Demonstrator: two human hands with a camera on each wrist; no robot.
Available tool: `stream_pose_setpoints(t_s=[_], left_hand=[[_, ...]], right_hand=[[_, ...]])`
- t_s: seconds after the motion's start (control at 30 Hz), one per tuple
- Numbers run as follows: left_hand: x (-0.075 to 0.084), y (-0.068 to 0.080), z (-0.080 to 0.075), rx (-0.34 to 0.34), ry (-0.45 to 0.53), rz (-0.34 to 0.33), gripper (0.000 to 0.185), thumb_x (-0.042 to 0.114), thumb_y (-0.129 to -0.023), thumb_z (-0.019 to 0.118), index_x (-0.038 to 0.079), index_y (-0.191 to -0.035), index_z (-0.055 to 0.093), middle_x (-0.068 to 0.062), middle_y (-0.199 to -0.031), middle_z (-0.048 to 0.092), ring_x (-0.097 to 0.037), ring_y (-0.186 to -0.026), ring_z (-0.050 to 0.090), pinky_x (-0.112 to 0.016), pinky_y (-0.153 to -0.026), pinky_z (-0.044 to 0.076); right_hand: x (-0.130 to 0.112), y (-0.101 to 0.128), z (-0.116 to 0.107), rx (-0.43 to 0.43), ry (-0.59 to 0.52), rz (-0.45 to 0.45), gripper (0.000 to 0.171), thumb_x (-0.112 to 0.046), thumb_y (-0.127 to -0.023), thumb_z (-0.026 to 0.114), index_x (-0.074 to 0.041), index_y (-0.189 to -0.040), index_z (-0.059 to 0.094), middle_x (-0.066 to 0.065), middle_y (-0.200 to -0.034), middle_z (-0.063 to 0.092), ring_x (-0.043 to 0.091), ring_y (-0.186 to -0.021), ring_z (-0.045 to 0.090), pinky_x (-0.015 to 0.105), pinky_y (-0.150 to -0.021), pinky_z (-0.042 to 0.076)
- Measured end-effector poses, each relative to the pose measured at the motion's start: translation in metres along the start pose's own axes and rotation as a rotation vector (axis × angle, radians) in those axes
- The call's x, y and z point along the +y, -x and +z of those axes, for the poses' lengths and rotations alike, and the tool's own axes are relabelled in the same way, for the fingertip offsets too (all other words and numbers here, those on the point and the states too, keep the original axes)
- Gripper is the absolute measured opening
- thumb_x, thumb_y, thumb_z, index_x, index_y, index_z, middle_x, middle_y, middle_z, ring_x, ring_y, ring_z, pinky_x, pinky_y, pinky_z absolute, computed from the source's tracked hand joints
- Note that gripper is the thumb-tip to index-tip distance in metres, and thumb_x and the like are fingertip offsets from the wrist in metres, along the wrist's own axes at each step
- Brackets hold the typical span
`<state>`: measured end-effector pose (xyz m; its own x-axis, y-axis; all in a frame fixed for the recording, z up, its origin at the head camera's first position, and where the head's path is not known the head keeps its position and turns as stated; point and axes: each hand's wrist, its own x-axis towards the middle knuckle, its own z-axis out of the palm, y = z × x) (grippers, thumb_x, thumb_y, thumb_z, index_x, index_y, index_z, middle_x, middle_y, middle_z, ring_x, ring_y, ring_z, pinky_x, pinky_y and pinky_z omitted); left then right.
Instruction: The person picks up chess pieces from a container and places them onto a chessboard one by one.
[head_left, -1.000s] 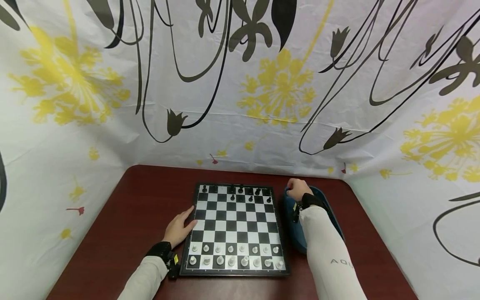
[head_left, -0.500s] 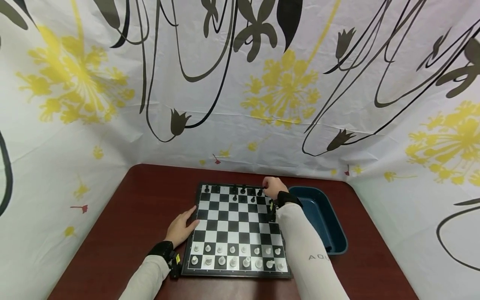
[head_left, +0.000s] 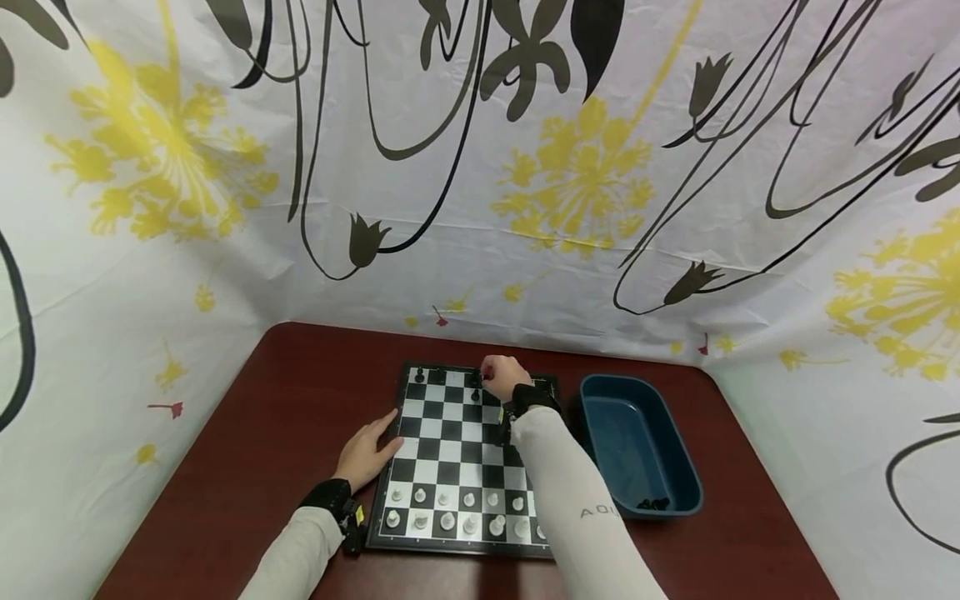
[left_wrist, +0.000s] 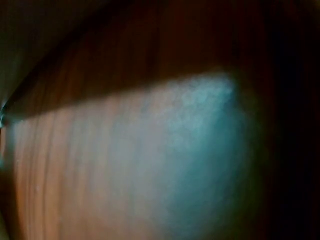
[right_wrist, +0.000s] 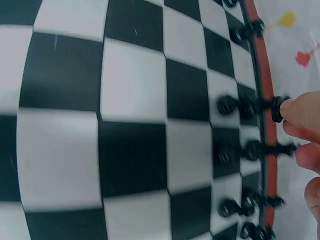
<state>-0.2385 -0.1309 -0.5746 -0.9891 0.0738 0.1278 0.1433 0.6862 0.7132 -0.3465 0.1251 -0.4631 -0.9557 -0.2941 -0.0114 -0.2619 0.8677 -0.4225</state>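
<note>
A black-and-white chessboard (head_left: 452, 431) lies on the table, with white chess pieces (head_left: 447, 521) in two rows along its near side. Black chess pieces (right_wrist: 254, 150) stand on the far rows, partly hidden by my right hand in the head view. That right hand (head_left: 504, 377) is over the far edge, its thumb and fingers pinching a small black chess piece (right_wrist: 277, 109) just above the standing ones. Of the held piece only a round dark disc shows. My left hand (head_left: 364, 454) rests at the board's left edge, fingers spread. The left wrist view is a dark blur.
A blue plastic tray (head_left: 587, 392) stands right of the board, a few black pieces (head_left: 654, 504) at its near end. The reddish-brown table (head_left: 247, 467) backs onto a white flower-patterned cloth (head_left: 420, 304).
My right hand has moved left from inside the blue tray to above the board's far rows, uncovering the tray. The left hand stays at the board's edge.
</note>
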Motion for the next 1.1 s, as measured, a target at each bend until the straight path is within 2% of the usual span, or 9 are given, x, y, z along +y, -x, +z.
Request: stream_pose_setpoints(t_s=[0.3,0.6,0.93,1.1], left_hand=[[0.0,-0.002,-0.001,0.002,-0.021,-0.009,0.059,0.039,-0.086,0.059,0.018,-0.138,0.041,-0.014,-0.131,0.049,-0.032,-0.118,0.046,-0.05,-0.094,0.038],[0.002,0.001,-0.002,0.006,-0.018,-0.019,0.058,0.037,-0.086,0.06,0.018,-0.138,0.041,-0.013,-0.131,0.049,-0.032,-0.118,0.047,-0.049,-0.095,0.038],[0.004,0.001,0.0,0.011,-0.012,-0.01,0.058,0.036,-0.086,0.06,0.018,-0.137,0.042,-0.013,-0.13,0.051,-0.031,-0.117,0.047,-0.048,-0.094,0.039],[0.001,0.001,-0.002,0.005,-0.001,-0.012,0.058,0.036,-0.086,0.06,0.018,-0.138,0.041,-0.012,-0.132,0.049,-0.031,-0.118,0.046,-0.049,-0.095,0.038]], right_hand=[[-0.012,-0.01,0.027,-0.025,-0.013,-0.027,0.007,-0.01,-0.079,0.068,-0.012,-0.085,0.064,-0.002,-0.073,0.06,0.011,-0.063,0.053,0.026,-0.056,0.043],[-0.022,-0.012,0.041,-0.008,0.06,-0.066,0.01,-0.011,-0.078,0.07,-0.013,-0.086,0.066,-0.002,-0.075,0.061,0.012,-0.067,0.056,0.03,-0.058,0.045],[-0.021,-0.013,0.045,0.011,0.106,-0.082,0.012,-0.011,-0.077,0.069,-0.013,-0.088,0.068,-0.001,-0.078,0.064,0.014,-0.071,0.059,0.033,-0.063,0.047],[-0.014,-0.015,0.046,0.015,0.102,-0.12,0.014,-0.015,-0.081,0.066,-0.013,-0.095,0.067,0.0,-0.083,0.065,0.014,-0.073,0.06,0.03,-0.063,0.048]])
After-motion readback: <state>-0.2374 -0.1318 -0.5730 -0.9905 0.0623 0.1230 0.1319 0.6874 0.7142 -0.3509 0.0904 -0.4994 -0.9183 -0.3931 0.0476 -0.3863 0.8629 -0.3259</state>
